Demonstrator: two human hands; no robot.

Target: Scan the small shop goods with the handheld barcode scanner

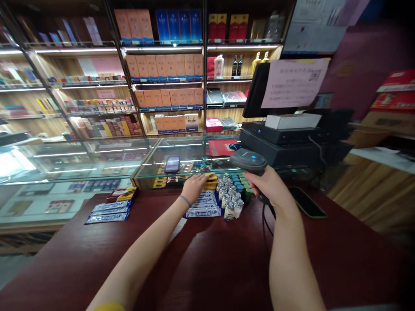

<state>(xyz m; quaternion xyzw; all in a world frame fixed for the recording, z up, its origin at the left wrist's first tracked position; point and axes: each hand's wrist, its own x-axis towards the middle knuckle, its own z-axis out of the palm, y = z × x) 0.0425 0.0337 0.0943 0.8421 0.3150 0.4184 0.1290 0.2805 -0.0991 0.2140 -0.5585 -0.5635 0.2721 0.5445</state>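
Note:
My right hand (267,183) is wrapped round the handle of a black barcode scanner (249,160), whose head points left and shows a blue light. Its cable hangs down to the dark red counter. My left hand (193,189) reaches over a stack of yellow packets (211,183), fingers stretched out across them; the thumb is hard to make out. Below that hand lie rows of blue-and-white long packets (204,211). Right beside them stand several small clear jars with silvery lids (229,209), with blue-topped and green-topped containers (238,183) behind.
More blue-and-white packets (110,211) lie on the counter (136,276) at the left. A phone (306,202) rests at the right. Behind are a glass case (155,160), a monitor (256,90) with a pink sheet, and shelves of boxed goods (165,67).

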